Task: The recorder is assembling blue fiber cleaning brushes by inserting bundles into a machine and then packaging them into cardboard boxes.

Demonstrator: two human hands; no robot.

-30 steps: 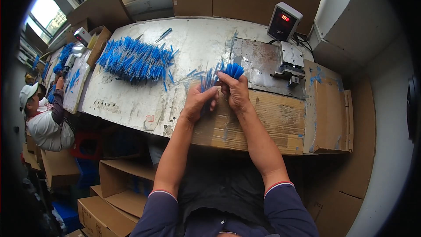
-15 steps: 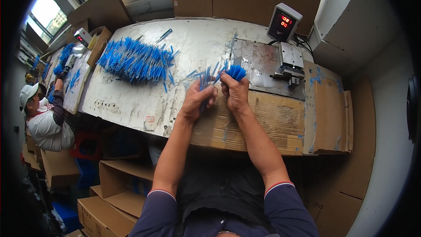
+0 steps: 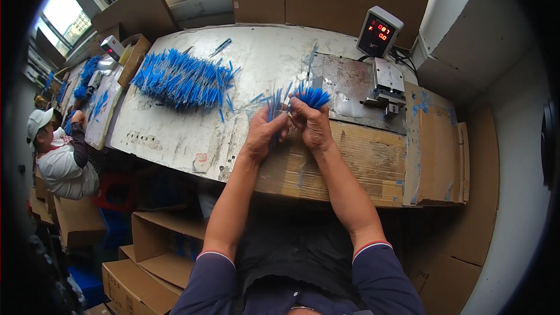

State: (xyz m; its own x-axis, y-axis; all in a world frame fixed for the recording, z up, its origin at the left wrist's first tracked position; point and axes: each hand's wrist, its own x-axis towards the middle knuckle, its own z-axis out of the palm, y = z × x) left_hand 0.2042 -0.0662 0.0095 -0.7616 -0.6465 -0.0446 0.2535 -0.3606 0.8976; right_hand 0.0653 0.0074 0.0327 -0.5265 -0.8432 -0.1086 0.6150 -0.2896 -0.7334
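Note:
My left hand (image 3: 264, 133) is closed around a loose bunch of thin blue and pale strands (image 3: 275, 102) that stick up past the fingers. Close beside it, my right hand (image 3: 314, 127) grips a denser bundle of blue-ended strands (image 3: 315, 97), the blue ends fanning out to the right. The fingertips of both hands almost meet, so what lies between them is partly hidden. Left of the hands, a large heap of the same blue and pale strands (image 3: 184, 79) lies on the white worktable (image 3: 169, 131).
A small metal fixture (image 3: 388, 84) sits on a steel plate (image 3: 341, 84), behind it a box with a red display (image 3: 380, 32). Cardboard (image 3: 361, 160) covers the near edge. A screwdriver-like tool (image 3: 220, 46) lies at the back. At far left a co-worker (image 3: 64, 157) handles similar strands.
My right hand has moved slightly closer to my left, with the bundle still in it. The digits on the red display differ. The co-worker's hand has shifted a little.

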